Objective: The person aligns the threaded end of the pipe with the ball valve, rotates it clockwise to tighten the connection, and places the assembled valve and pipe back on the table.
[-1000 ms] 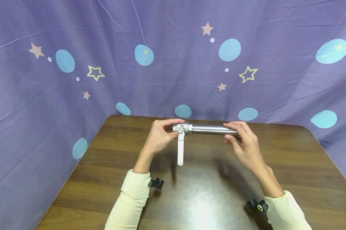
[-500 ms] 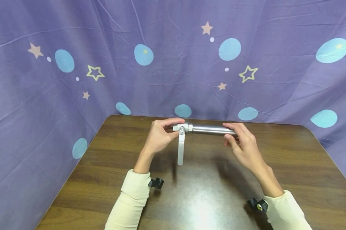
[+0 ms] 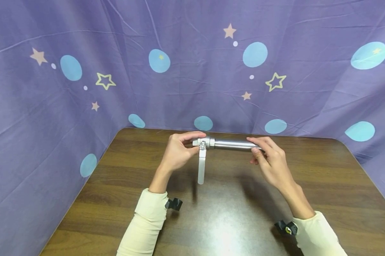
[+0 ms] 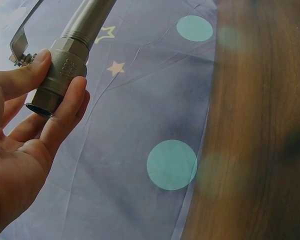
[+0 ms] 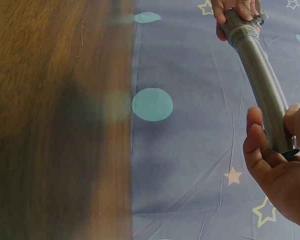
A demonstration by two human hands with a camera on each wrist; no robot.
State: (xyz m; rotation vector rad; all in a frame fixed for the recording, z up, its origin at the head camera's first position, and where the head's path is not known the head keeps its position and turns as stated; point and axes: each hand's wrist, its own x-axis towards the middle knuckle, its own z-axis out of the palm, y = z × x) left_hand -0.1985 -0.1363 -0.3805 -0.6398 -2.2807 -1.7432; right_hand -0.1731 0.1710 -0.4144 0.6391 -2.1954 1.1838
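Fingers and thumb of the left hand [image 3: 176, 153] pinch the valve [image 3: 206, 142], thumb on the near side, fingers on the far side. Right-hand [image 3: 275, 165] fingers and thumb are round the pipe [image 3: 232, 144] near its right end, narrow grip. Valve and pipe are joined end to end and held up above the table [image 3: 115, 170], roughly level, near the table's far edge in the head view. Hex nut [image 3: 212, 142] sits at the joint; left wrist view shows a bit of thread [image 4: 76, 37] there, between nut and pipe. Valve's other end, open rim, is by the left palm. Raised marks on the valve body, too blurred to read. Lever [image 3: 201, 167] sticks out crosswise from the valve toward the bottom of the head view, its tip apart from both hands. Pale yellow sleeves [image 3: 144, 218] on both arms, a black mount [image 3: 174, 204] at each wrist. Table is brown wood grain, bright glare in front, hand shadows on it. Behind: purple curtain [image 3: 192, 96] with blue ovals, white dots, solid pinkish stars and outlined yellow ones.
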